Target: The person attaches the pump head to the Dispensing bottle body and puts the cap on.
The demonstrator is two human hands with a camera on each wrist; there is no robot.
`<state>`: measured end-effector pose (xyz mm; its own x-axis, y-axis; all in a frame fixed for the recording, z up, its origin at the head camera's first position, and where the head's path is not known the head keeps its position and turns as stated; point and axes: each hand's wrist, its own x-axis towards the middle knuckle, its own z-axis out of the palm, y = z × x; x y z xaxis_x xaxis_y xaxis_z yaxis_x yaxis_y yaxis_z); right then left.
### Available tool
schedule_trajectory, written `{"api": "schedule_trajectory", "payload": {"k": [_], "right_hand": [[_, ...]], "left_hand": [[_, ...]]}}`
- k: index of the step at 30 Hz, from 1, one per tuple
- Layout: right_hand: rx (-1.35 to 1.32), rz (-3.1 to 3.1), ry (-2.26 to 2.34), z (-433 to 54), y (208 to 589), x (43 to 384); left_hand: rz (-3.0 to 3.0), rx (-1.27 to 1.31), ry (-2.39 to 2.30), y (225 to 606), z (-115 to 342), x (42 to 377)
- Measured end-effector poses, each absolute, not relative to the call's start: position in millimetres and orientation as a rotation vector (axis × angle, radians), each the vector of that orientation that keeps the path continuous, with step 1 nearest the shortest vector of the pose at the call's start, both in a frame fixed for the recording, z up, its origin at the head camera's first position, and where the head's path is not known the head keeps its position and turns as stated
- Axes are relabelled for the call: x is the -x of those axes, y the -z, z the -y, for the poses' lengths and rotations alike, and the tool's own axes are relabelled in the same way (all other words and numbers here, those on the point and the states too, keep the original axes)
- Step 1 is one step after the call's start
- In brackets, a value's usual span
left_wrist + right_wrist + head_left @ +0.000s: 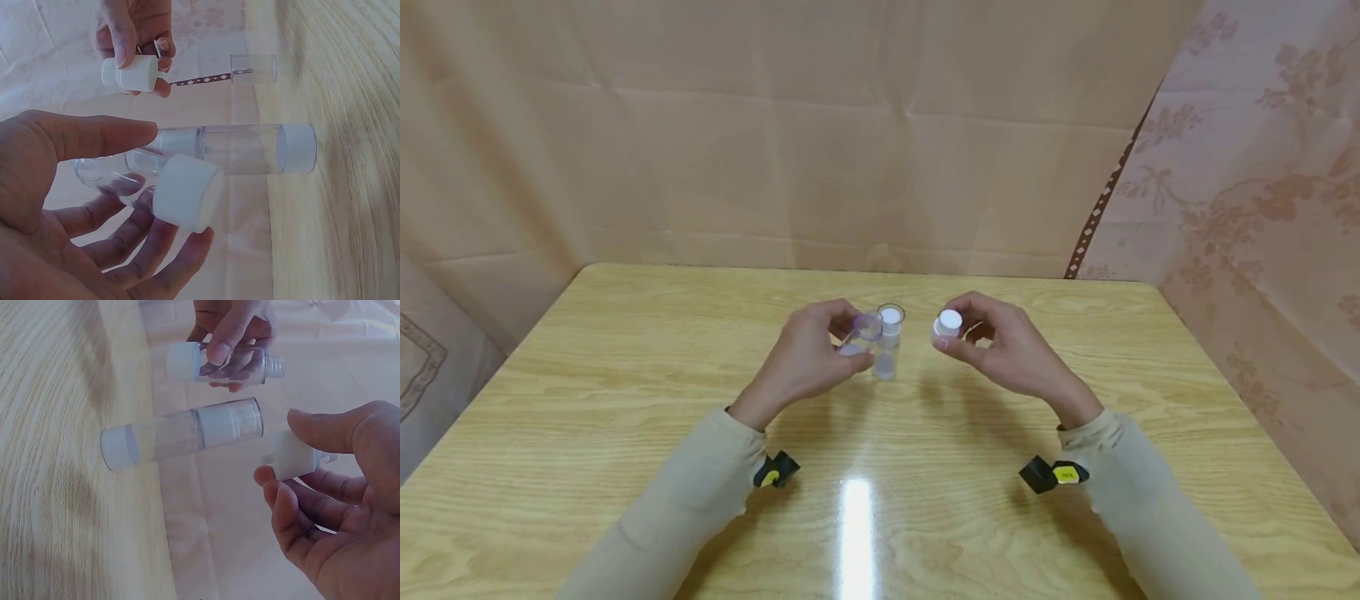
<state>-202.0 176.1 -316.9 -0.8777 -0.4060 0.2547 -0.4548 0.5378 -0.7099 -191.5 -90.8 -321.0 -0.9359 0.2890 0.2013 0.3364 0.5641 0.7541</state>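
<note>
My left hand (805,354) grips a small clear bottle (250,367) by its sides, tilted above the table. That bottle has a white base (187,194) and a bare threaded neck. Between thumb and fingers, my right hand (1011,346) pinches a white pump head (294,455), raised off the table. A second clear bottle (886,357) stands upright between the hands, with a white pump under its clear cap (247,422). Its white bottom (299,149) rests on the table.
A loose clear cap (250,67) stands on the table on the right hand's side. The wood-grain table (647,358) runs back to a beige curtain (820,150), with a floral cloth (1262,167) at the right. A black wrist camera (1037,474) juts out below the right sleeve.
</note>
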Motion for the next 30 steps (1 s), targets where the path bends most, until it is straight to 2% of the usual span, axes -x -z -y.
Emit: {"api": "schedule_trajectory", "payload": {"k": [30], "right_hand": [[-0.779, 2.608, -1.562, -173.8, 315.9, 201.6]], "left_hand": [[2.706, 0.549, 1.273, 319.9, 89.4, 190.4]]}}
